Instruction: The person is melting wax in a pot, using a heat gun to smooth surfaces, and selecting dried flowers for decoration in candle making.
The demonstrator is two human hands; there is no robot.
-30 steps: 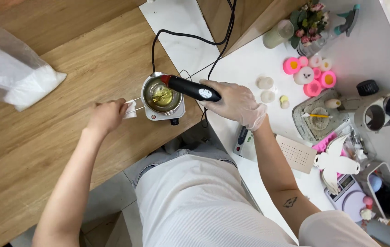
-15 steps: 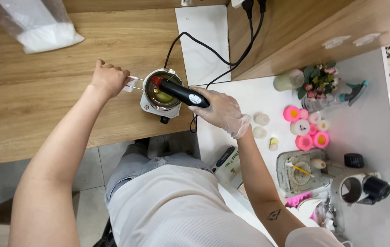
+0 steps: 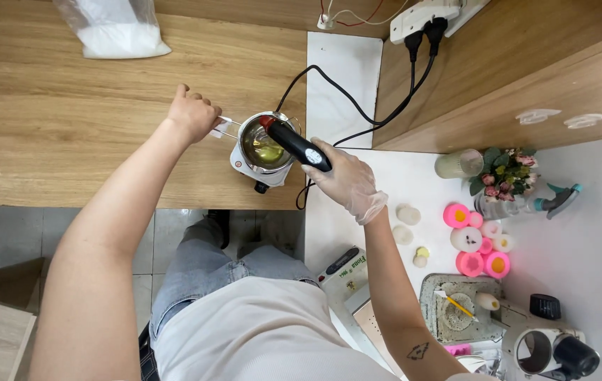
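Wooden counter [image 3: 68, 127], bare left of pot [image 3: 264, 144]; left hand [image 3: 191, 114] pinching handle [image 3: 225, 127], gloved right hand [image 3: 347, 182] gripping black tool [image 3: 295, 143] over pot.

A: Counts? 
B: One metal pot [image 3: 267, 144] on one small hotplate [image 3: 259, 169], one black handheld tool [image 3: 299, 147], one plastic bag of white powder [image 3: 114, 28].
A: Hands?
B: Two (one gloved). Pink round moulds [image 3: 470, 262]: four were visible.

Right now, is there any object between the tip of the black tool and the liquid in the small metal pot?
Nothing visible. The right hand holds the black tool with its red tip over the open metal pot; the left hand grips the pot's handle at the side.
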